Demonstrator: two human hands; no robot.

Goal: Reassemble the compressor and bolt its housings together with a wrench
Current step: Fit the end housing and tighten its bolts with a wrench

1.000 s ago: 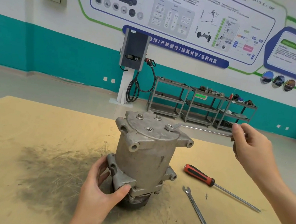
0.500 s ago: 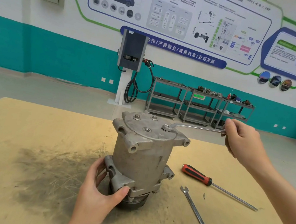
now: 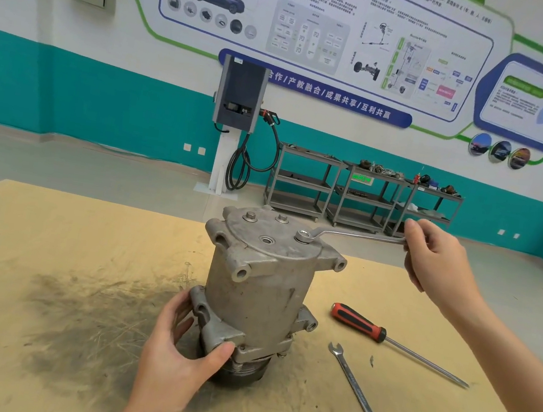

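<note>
Compressor [image 3: 256, 293] upright mid-tabletop [image 3: 53, 229], pulley end down, beside a dark grease smear [image 3: 82, 319]. Left hand [image 3: 173, 362] grip wrapped round the lower mounting flange, thumb on the front lug. Right hand [image 3: 436, 255] grip closed on the free end of the offset ring wrench [image 3: 349, 235]; its ring sits on the right-hand bolt [image 3: 302, 236] of the top cover. Two other bolts sit further back on the cover. Red-handled screwdriver [image 3: 384, 335] and spare combination wrench [image 3: 358, 392] lie toward the right edge.
</note>
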